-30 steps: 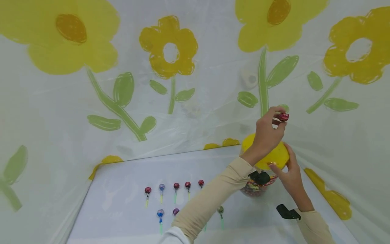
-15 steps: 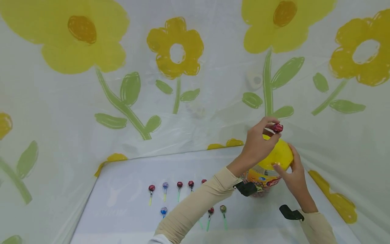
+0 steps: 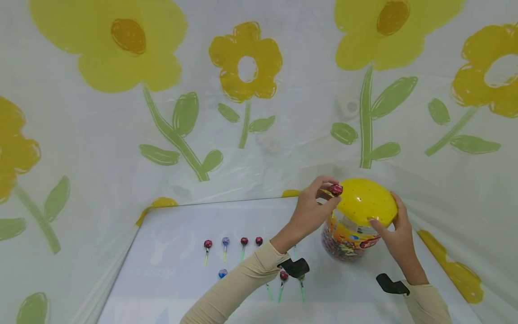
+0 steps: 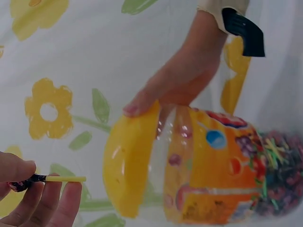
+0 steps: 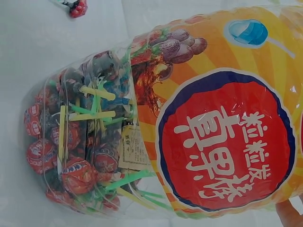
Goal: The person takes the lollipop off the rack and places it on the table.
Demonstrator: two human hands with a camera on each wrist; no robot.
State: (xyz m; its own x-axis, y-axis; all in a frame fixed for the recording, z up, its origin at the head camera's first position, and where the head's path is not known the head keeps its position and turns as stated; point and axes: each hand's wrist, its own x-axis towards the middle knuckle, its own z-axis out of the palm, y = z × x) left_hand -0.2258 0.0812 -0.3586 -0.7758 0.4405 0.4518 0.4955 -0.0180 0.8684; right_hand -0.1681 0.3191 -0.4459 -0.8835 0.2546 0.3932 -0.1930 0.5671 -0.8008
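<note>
My left hand (image 3: pixel 309 209) pinches a dark red wrapped lollipop (image 3: pixel 336 189) between thumb and fingers, just left of the jar's lid. Its yellow stick (image 4: pixel 66 179) points toward the jar in the left wrist view. A clear plastic candy jar (image 3: pixel 352 238) stands on the table, its domed yellow lid (image 3: pixel 366 202) on top. My right hand (image 3: pixel 400 236) grips the lid's right side, thumb in front and fingers round the far edge. Behind the orange label (image 5: pixel 222 142), lollipops with green and yellow sticks (image 5: pixel 102 106) fill the lower part of the jar.
Lollipops lie in two rows on the white table (image 3: pixel 162 279), including a red one (image 3: pixel 207 243) and a blue one (image 3: pixel 222 273). My left forearm (image 3: pixel 243 279) hides part of both rows. A flower-printed curtain (image 3: pixel 295 112) hangs behind the table.
My left hand has moved left and down with the lollipop, from above the lid to beside it. My right hand keeps its grip on the lid. The head view has shifted left slightly.
</note>
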